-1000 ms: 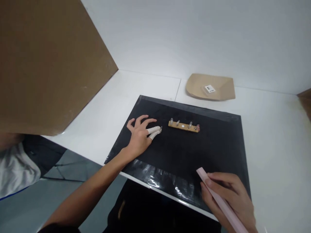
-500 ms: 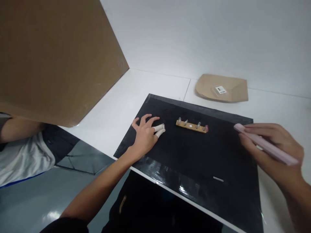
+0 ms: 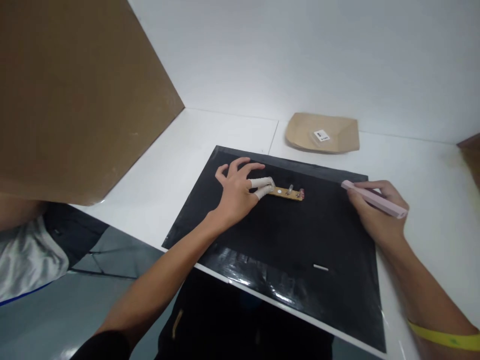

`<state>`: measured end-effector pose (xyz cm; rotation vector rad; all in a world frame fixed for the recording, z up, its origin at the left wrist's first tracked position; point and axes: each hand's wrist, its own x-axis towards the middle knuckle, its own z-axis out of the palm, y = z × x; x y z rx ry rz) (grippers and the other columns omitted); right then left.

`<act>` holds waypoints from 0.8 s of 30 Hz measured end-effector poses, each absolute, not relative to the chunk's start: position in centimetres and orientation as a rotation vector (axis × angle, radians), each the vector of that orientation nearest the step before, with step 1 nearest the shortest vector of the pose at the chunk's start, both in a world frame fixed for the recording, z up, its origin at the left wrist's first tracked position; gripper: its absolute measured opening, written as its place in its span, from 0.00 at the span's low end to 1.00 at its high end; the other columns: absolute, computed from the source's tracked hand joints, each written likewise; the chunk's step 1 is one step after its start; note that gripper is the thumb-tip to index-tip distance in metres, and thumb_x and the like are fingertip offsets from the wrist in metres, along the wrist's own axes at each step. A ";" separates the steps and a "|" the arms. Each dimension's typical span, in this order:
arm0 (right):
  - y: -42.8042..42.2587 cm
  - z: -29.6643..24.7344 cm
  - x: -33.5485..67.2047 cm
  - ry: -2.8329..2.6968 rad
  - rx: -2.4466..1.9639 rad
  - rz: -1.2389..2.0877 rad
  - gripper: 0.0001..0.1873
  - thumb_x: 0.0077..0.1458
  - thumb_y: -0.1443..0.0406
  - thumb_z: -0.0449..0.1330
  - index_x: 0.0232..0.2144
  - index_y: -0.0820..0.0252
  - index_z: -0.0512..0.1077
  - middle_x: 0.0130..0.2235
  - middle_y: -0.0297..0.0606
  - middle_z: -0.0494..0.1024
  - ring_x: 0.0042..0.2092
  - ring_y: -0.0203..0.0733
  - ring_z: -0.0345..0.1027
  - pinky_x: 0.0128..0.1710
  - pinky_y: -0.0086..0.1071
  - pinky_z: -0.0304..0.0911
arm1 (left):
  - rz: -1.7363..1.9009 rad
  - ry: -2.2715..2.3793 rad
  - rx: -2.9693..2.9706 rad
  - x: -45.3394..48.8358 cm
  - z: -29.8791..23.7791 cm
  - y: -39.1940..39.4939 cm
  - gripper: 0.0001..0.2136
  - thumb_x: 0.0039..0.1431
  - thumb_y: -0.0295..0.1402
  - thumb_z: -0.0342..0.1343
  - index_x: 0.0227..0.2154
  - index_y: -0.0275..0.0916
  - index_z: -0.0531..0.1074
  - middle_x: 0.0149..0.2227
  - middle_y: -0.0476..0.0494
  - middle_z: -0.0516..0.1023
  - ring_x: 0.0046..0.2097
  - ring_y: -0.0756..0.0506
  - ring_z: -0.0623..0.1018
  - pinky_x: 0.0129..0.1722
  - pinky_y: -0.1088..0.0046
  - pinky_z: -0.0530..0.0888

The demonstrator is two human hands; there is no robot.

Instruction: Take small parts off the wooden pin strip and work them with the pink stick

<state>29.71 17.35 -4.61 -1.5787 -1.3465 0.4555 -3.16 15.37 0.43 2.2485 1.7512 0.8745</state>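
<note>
A narrow tan circuit board strip [image 3: 291, 193] with small clear parts standing on it lies on a black mat [image 3: 285, 240]. My left hand [image 3: 240, 192] rests on the mat with two white-capped fingertips pinching the strip's left end, the other fingers spread. Over the mat's right edge, my right hand [image 3: 375, 215] is wrapped round a pink pen-like tool [image 3: 373, 199], its tip pointing left, a hand's width right of the strip. A yellow band shows on my right wrist.
A small white sliver [image 3: 321, 267] lies on the mat's near right part. A tan paper bag [image 3: 322, 134] with a white label lies on the white table behind the mat. A large brown cardboard panel [image 3: 75, 90] stands at left. Another person's clothing shows at lower left.
My left hand slid right from the bare mat onto the strip's left end. My right hand carried the pink tool from the near edge up to the mat's right side. A white sliver appeared on the mat.
</note>
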 end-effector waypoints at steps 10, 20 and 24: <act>16.5 -4.8 29.0 -1.479 -1.456 0.416 0.10 0.53 0.58 0.69 0.37 0.54 0.79 0.37 0.36 0.79 0.37 0.41 0.72 0.38 0.36 0.66 | 0.611 1.590 2.438 -0.7 -0.6 17.0 0.06 0.63 0.33 0.65 0.39 0.50 0.84 0.58 0.47 0.79 0.67 0.31 0.63 0.64 0.36 0.45; 16.7 -4.7 29.3 -1.560 -1.434 0.411 0.08 0.55 0.58 0.68 0.36 0.53 0.79 0.38 0.36 0.79 0.38 0.41 0.72 0.39 0.37 0.65 | 0.452 1.552 2.538 -0.8 -0.3 17.8 0.07 0.63 0.30 0.62 0.39 0.47 0.84 0.59 0.44 0.78 0.68 0.29 0.63 0.64 0.33 0.47; 16.7 -4.8 29.3 -1.585 -1.412 0.402 0.07 0.56 0.58 0.68 0.37 0.53 0.79 0.38 0.35 0.78 0.38 0.41 0.72 0.38 0.36 0.65 | 0.437 1.574 2.567 -0.9 -0.3 18.1 0.07 0.64 0.30 0.61 0.40 0.47 0.83 0.59 0.45 0.78 0.68 0.30 0.63 0.64 0.32 0.47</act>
